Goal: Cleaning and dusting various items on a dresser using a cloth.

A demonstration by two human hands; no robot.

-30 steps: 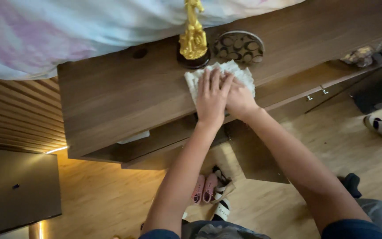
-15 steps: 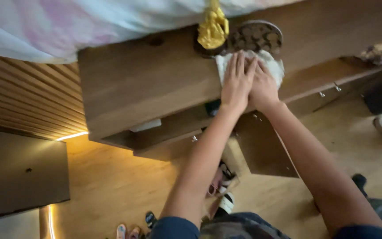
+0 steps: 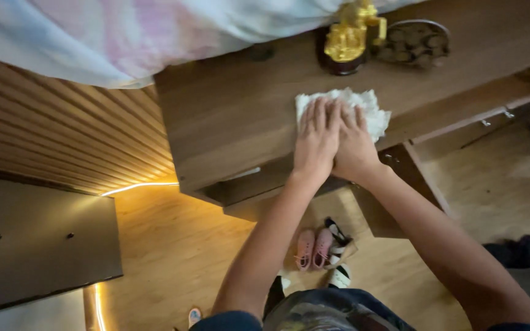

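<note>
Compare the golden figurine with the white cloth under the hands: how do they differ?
The golden figurine stands upright and shiny; the white cloth lies flat and crumpled. The figurine is untouched, while the left hand and right hand press on the cloth. Both rest on the wooden table.

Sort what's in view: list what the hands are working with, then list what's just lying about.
In hand:
- white cloth, pressed flat under the left hand and right hand
- wooden desk top beneath the cloth

Lying about:
- gold figurine
- round dish beside it
- pink shoes on the floor
- pale bedding
</note>
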